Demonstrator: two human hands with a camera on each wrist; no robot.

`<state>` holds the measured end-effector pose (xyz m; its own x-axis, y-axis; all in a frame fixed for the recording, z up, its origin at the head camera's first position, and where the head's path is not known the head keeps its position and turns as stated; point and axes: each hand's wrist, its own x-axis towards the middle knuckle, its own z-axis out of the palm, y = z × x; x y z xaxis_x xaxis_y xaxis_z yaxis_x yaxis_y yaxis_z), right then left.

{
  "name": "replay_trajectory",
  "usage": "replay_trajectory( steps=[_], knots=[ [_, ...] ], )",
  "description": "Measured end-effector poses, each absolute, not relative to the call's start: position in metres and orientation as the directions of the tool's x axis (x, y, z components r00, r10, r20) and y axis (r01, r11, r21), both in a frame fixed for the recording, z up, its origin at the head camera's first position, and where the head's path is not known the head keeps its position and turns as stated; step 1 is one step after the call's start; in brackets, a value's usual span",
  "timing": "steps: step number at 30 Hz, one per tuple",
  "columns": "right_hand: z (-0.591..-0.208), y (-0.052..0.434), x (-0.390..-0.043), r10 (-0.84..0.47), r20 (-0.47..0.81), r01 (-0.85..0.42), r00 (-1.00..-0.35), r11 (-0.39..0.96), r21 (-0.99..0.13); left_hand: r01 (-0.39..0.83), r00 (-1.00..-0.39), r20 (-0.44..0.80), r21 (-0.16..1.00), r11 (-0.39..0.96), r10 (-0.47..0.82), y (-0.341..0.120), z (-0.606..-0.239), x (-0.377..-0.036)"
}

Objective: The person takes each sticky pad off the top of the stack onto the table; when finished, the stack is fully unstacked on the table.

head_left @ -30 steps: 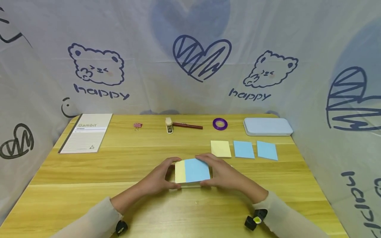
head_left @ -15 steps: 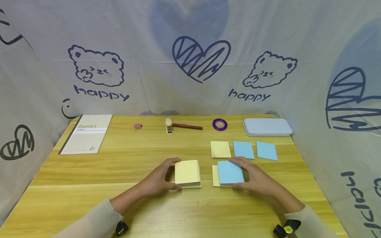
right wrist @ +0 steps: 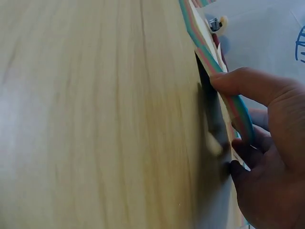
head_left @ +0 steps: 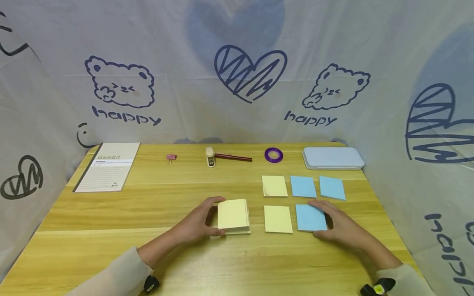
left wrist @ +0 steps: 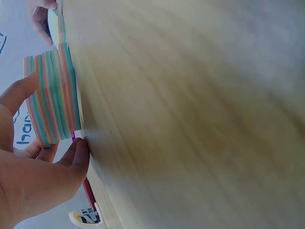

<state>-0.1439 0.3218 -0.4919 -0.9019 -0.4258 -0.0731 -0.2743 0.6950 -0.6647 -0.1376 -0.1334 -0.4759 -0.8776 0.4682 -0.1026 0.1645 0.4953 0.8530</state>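
Observation:
My left hand [head_left: 212, 216] grips the left side of a thick sticky-note block [head_left: 232, 216] with a yellow top, standing on the wooden table [head_left: 148, 205]. The left wrist view shows the block's striped multicolour edge [left wrist: 50, 98] between thumb and fingers. My right hand [head_left: 326, 220] pinches a thin blue-topped pile [head_left: 309, 217] by its right edge; in the right wrist view this pile [right wrist: 228, 95] is tilted up off the wood. A yellow pile [head_left: 277, 219] lies between the two. Behind them sit a yellow pile [head_left: 274, 186] and two blue piles [head_left: 303, 186], [head_left: 332, 187].
Along the back edge lie a Gambit notepad [head_left: 107, 165], a pink binder clip [head_left: 171, 156], a small white stapler-like tool [head_left: 210, 156], a red pen [head_left: 233, 156], a purple tape roll [head_left: 273, 154] and a pale blue tin [head_left: 332, 157]. Printed cloth walls enclose the table.
My right hand drew a portion off the block, moved right, left a yellow pile beside the block and carried the blue-topped pile further right. The left hand stayed put.

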Motion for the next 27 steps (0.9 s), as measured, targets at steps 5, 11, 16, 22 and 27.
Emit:
replay_trajectory(
  steps=[5,11,16,22,27],
  knots=[
    [-0.496,0.323,-0.144,-0.440,-0.085,-0.294,-0.894,0.719,-0.629,0.164,-0.875,-0.103,0.855,0.491,0.472,-0.133,-0.476,-0.138],
    [-0.498,0.324,-0.144,-0.444,-0.092,-0.297,-0.891,0.725,-0.622,0.158,-0.878,-0.110,0.852,0.499,0.466,-0.133,-0.476,-0.137],
    [-0.496,0.325,-0.146,-0.469,-0.088,-0.327,-0.879,0.726,-0.605,0.158,-0.878,-0.109,0.852,0.498,0.466,-0.133,-0.476,-0.138],
    [-0.484,0.321,-0.148,-0.470,-0.082,-0.346,-0.879,0.745,-0.570,0.165,-0.873,-0.104,0.856,0.489,0.477,-0.134,-0.476,-0.138],
    [-0.464,0.302,-0.152,-0.481,-0.072,-0.364,-0.874,0.745,-0.559,0.154,-0.861,-0.105,0.879,0.451,0.498,-0.136,-0.477,-0.139]
  ],
)
